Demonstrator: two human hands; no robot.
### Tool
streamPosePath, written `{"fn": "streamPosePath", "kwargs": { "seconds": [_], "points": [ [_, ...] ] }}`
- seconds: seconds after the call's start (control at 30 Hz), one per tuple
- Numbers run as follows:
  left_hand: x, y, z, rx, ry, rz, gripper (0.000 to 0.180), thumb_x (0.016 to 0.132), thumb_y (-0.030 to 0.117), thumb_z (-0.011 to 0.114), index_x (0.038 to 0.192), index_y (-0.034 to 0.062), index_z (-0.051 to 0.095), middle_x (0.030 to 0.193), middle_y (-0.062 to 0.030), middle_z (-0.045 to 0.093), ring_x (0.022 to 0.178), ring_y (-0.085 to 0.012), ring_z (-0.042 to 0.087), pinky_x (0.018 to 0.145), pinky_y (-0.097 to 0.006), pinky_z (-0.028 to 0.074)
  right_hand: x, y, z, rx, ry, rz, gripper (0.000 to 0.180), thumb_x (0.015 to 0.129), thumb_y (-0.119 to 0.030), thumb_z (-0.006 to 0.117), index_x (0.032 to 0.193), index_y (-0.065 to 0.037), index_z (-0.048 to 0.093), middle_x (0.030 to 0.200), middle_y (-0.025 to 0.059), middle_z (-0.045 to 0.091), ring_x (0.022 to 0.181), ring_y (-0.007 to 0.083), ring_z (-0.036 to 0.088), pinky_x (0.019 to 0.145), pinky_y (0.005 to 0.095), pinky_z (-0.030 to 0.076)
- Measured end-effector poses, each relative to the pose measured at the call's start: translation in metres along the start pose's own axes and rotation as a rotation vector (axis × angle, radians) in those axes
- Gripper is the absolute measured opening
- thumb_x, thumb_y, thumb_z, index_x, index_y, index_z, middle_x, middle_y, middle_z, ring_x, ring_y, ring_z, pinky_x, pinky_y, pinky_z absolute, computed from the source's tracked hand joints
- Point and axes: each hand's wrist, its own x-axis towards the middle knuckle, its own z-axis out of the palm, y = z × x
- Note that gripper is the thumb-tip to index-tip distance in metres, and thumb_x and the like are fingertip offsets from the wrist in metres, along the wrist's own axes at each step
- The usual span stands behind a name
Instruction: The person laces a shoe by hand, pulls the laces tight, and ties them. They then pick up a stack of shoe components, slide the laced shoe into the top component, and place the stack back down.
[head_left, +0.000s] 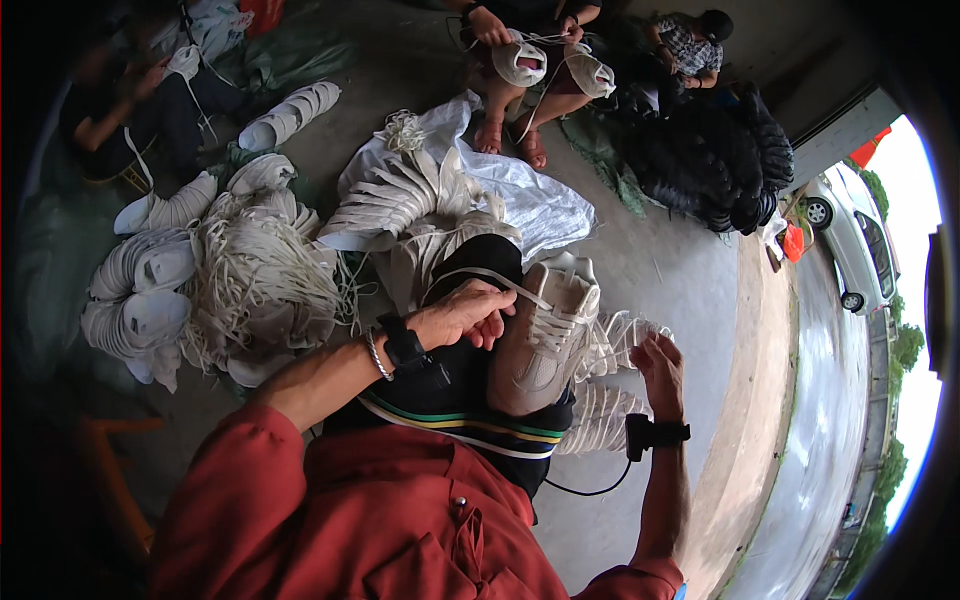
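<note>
Red shirt (400,520), hands (468,314) (661,374) near shoe (530,362)

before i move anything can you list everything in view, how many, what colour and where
shoe: one, beige, centre
lace: one strand, white, running left from the shoe
shoe uppers: many, off-white, left, ahead and right
loose laces: uncounted, white, on the left pile
sheet: one, white, under uppers ahead
dark pile: pieces uncountable, black, upper right
co-workers: three visible, dark or patterned clothes, along the top
car: one, pale, outside right
bag-like item: one, orange-red, near the car
wristbands: two, black, one per wrist
bracelet: one, silver, left wrist
top: one, red, bottom
left hand: one, bare, at the lace
right hand: one, bare, right of the shoe
</note>
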Motion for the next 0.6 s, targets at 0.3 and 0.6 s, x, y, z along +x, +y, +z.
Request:
{"fn": "streamPosePath", "kwargs": {
  "seconds": [0.3,0.6],
  "points": [
    [0.007,-0.001,-0.033,-0.952,-0.135,0.112,0.016,0.09,0.025,0.05,0.092,0.0086,0.053,0.068,-0.0005,0.052,0.067,-0.0183,0.051,0.056,-0.027,0.038,-0.022,-0.006,-0.16,0.395,0.218,-0.065,0.03,0.079,-0.004,0.048,0.108,0.006,0.049,0.091,0.0114,0.058,0.088,0.0225,0.058,0.081,0.0306,0.049],
    [-0.02,-0.08,-0.177,-0.881,0.549,0.205,0.012,0.089,0.021,0.048,0.082,0.0106,0.05,0.067,-0.0024,0.048,0.064,-0.0199,0.05,0.057,-0.029,0.04,-0.098,0.082,-0.308,0.237,1.079,0.072,0.018,0.086,-0.017,0.045,0.069,-0.014,0.038,0.055,-0.0011,0.042,0.041,0.0072,0.038,0.035,0.0205,0.029]
  ]
}}
